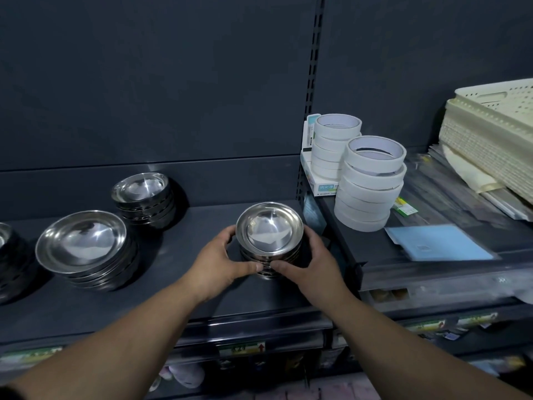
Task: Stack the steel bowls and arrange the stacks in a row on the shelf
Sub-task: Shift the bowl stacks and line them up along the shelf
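Dark shelf [178,298] before a dark back panel. Both hands cup a stack of small steel bowls [269,232]: the left hand [222,258] and the right hand [308,264] curl round its opposite sides, thumbs nearly meeting at the near wall. Whether the stack rests on the shelf cannot be told. Left of the grip stands a wider stack [83,241]; behind that, a second small stack [142,194]. Tape rolls [372,180] stand to the right of the grip. Step in hand, by judgement: positioning this stack. The next move calls for bringing it into line with the others, kept upright so that the bowls stay nested.
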Demonstrator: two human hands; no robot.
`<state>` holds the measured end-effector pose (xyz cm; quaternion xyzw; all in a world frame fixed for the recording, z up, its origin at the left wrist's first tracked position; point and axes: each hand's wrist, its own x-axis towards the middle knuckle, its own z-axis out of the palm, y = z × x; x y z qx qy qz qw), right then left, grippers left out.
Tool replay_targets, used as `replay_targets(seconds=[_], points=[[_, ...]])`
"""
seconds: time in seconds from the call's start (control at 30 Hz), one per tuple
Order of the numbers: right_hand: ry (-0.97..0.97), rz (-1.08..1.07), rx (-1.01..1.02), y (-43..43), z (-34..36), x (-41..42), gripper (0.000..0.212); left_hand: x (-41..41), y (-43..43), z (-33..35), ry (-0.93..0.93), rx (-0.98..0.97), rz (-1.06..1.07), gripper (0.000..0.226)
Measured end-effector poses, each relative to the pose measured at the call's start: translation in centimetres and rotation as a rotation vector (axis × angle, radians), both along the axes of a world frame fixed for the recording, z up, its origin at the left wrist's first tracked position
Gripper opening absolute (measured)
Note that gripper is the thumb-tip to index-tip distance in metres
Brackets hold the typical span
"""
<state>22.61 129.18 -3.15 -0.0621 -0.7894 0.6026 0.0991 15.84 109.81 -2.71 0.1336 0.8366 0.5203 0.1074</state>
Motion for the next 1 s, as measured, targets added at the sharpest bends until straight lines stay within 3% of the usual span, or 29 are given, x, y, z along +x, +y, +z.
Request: replay_targets(seconds=[0.13, 0.27, 0.4, 0.53, 0.7, 0.83, 1.0], points=[[-0.024, -0.012, 0.002, 0.0, -0.4, 0.0, 0.084, 0.1, 0.1, -0.3, -0.029, 0.03, -0.006, 0.107], [-0.042, 0.0, 0.031, -0.2, -0.8, 0.3, 0.097, 0.5, 0.1, -0.9, -0.079, 0.13, -0.012, 0.098], [-0.061, -0.009, 0.059, -0.4, -1.0, 0.4, 0.092, 0.9, 0.3, -2.1, -0.122, 0.156, -0.018, 0.107], [-0.069, -0.02, 0.052, -0.4, -1.2, 0.3, 0.089, 0.8, 0.8, -2.7, -0.134, 0.192, 0.022, 0.089], [-0.069, -0.01, 0.04, -0.1, -1.4, -0.3, 0.088, 0.4, 1.5, -3.1, -0.113, 0.206, 0.036, 0.084], [-0.076, 0.003, 0.039, 0.2, -1.5, -0.4, 0.093, 0.6, 1.8, -3.1, -0.082, 0.176, 0.059, 0.093], [-0.053, -0.002, 0.0, 0.4, -1.2, -0.2, 0.086, 0.1, 1.7, -2.1, 0.013, 0.066, 0.054, 0.114]])
